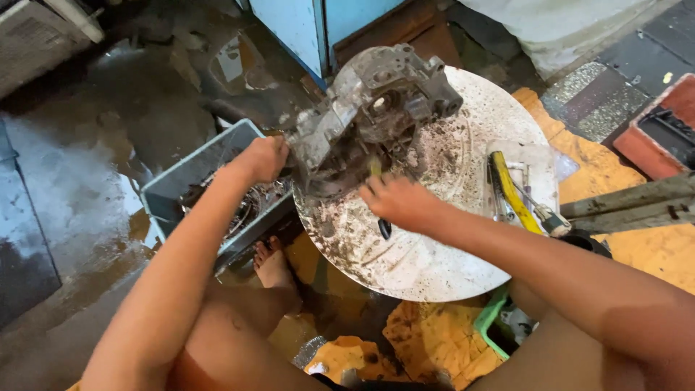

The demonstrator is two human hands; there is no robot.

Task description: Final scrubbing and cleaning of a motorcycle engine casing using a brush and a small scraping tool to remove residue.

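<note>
Both hands (262, 161) on engine casing (373, 108)

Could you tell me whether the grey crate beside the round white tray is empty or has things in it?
Not empty. The grey crate holds a tangle of dark metal parts and wires, beside the left hand.

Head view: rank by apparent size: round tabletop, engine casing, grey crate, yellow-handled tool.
1. Round tabletop
2. Engine casing and grey crate: look alike, crate partly hidden by the left arm, so unranked
3. Yellow-handled tool
</note>
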